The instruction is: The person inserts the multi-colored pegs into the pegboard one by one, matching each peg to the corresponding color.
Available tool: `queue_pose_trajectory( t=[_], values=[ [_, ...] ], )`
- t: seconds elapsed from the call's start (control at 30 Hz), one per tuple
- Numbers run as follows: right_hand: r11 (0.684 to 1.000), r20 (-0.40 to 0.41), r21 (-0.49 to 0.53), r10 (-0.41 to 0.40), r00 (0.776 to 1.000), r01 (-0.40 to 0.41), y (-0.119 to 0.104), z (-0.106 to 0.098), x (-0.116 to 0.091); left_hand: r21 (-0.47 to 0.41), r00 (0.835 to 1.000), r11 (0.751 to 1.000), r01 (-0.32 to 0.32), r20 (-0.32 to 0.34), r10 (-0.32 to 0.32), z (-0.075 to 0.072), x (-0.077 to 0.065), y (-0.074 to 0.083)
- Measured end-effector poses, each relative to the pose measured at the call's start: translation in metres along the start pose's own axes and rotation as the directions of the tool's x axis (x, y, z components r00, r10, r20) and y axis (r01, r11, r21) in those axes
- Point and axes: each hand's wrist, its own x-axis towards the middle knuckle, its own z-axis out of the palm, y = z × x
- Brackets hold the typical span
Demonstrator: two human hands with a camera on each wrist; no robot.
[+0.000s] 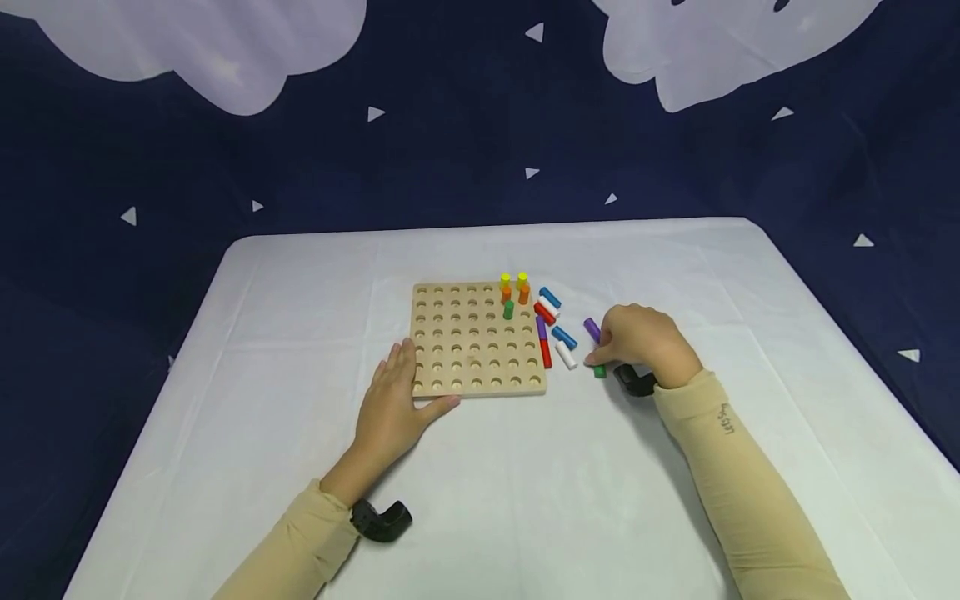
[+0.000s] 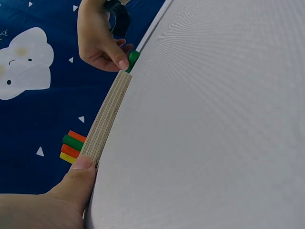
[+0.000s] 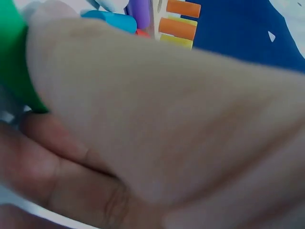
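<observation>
A square wooden pegboard (image 1: 472, 340) with rows of round holes lies on the table. My left hand (image 1: 388, 418) rests at its near left corner, fingers extended along the left side and thumb touching the front edge. Near its far right corner stand two yellow pegs (image 1: 506, 281), two orange pegs (image 1: 524, 294) and an upright green peg (image 1: 508, 310). To the right of the board, my right hand (image 1: 637, 335) pinches another green peg (image 3: 14, 57) between thumb and fingers, low over the table. A purple peg (image 1: 592, 328) lies beside these fingers, partly hidden by them.
Between board and right hand lie loose pegs: blue pegs (image 1: 564, 337), white pegs (image 1: 566, 355), red pegs (image 1: 546, 353) and another purple peg (image 1: 542, 327). White cloth covers the table (image 1: 480, 500). Behind it hangs a dark blue curtain (image 1: 450, 167) with clouds and triangles.
</observation>
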Motion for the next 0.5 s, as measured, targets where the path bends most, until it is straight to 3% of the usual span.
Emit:
queue_pose_trajectory(
  t=[0.33, 0.5],
  values=[
    [0.998, -0.092, -0.02, -0.056, 0.994, 0.055, -0.0038, 0.0025, 0.0047, -0.014, 1.0, 1.0, -0.002, -0.008, 0.002, -0.0008, -0.0013, 0.0013],
    [0.999, -0.061, -0.028, -0.048, 0.997, 0.047, -0.0026, 0.0014, 0.0036, -0.001, 1.0, 1.0, -0.002, -0.013, 0.002, -0.0012, -0.001, 0.0015]
  ],
)
